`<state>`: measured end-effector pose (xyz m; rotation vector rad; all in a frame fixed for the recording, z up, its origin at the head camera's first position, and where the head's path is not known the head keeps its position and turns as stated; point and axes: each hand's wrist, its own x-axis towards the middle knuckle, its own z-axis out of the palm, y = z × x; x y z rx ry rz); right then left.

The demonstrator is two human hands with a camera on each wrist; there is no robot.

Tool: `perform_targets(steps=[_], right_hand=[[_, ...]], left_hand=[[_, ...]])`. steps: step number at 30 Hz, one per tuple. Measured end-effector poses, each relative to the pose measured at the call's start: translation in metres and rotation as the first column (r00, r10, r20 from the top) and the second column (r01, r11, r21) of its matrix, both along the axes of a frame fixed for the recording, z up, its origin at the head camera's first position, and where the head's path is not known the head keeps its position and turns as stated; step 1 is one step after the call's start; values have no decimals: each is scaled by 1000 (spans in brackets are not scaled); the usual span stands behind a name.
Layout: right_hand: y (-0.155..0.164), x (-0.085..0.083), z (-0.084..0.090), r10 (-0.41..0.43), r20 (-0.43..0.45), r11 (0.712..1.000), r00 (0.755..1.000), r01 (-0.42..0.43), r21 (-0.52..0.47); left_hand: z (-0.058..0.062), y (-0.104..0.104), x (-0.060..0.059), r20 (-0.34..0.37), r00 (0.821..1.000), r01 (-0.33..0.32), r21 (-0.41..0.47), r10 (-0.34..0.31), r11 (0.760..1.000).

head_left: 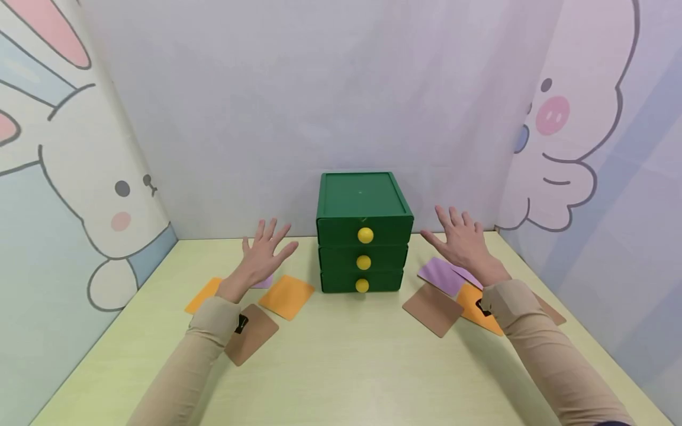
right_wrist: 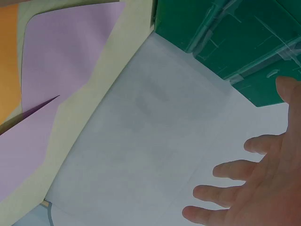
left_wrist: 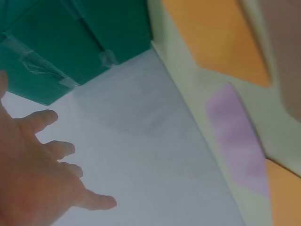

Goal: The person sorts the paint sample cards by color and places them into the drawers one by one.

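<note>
Green drawer chest: three stacked drawers, all closed, at the table's back centre against the wall. Nearer, orange, brown and purple cards lie flat on either side. Left hand and right hand hover with fingers spread, holding nothing, flanking the chest. Judged step: approach; next calls for closing on the chest. Wrist views alone show tape on its sides.

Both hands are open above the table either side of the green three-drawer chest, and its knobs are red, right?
Not quite: the knobs are yellow, as the head view shows. Otherwise yes: the left hand and right hand are open either side of the green chest.
</note>
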<state>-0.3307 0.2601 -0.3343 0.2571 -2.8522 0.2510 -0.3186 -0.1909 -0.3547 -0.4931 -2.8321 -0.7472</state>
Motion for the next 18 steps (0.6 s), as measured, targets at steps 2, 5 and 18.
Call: perform_targets(steps=[2, 5, 18], right_hand=[[0, 0, 0, 1, 3, 1000, 1000, -1, 10], [-1, 0, 2, 6, 9, 1000, 1000, -6, 15], [-8, 16, 22, 5, -10, 993, 1000, -6, -121]], left_hand=[[9, 6, -1, 13, 999, 37, 41, -37, 998], [25, 17, -5, 44, 992, 112, 148, -119, 983], [67, 52, -31, 66, 945, 264, 428, -322, 864]])
